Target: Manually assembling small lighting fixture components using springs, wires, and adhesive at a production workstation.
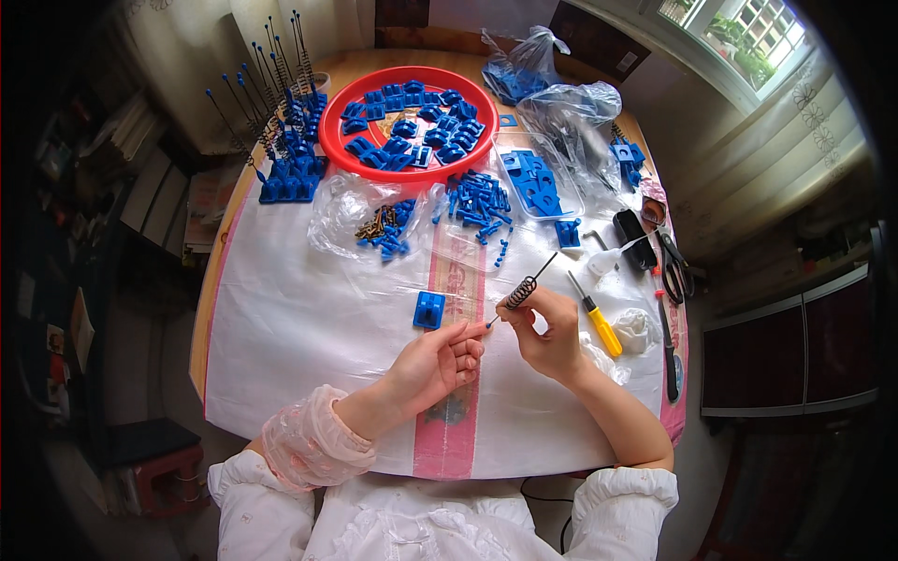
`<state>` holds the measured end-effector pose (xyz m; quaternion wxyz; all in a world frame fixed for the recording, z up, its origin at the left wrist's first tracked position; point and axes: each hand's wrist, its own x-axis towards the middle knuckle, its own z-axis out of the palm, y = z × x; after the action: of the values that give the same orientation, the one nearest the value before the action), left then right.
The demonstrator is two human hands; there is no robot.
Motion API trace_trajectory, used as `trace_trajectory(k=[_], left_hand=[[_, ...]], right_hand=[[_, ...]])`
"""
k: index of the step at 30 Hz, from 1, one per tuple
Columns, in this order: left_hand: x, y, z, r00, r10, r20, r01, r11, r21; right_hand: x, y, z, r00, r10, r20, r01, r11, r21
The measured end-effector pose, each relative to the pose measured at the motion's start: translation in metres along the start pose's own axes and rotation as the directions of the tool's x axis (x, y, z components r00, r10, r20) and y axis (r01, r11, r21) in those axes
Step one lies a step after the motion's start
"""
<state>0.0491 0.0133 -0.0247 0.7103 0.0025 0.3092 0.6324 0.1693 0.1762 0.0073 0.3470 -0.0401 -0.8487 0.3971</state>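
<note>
The right hand [547,329] is pinching a coiled spring rod [522,291] above the tabletop [309,327] — the left hand [447,357], fingers loosely curled and holding nothing visible, is touching its lower tip — while a small blue plastic block [429,309] is lying just beside them

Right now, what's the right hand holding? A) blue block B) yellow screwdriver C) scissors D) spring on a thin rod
D: the right hand pinches a spring on a thin rod above the cloth, while the screwdriver lies on the table beside it and the scissors lie further right.
</note>
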Motion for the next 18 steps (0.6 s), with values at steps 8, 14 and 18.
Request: trace_trajectory(k=[8, 14, 18], left_hand=[[0.0009, -0.0010, -0.0014, 1.000, -0.001, 0.000, 0.001, 1.000, -0.013], [0.0010, -0.0006, -0.0017, 1.000, -0.003, 0.002, 0.003, 1.000, -0.007], [0.0011, -0.0007, -0.0012, 1.000, -0.004, 0.001, 0.004, 1.000, -0.008]], right_hand=[[-0.0003, 0.0004, 0.0000, 1.000, 0.002, 0.003, -0.002, 1.000, -0.002], [0.0003, -0.0004, -0.0002, 1.000, -0.004, -0.003, 0.004, 1.000, 0.003], [-0.0006, 0.0010, -0.0003, 1.000, -0.003, 0.000, 0.003, 1.000, 0.002]])
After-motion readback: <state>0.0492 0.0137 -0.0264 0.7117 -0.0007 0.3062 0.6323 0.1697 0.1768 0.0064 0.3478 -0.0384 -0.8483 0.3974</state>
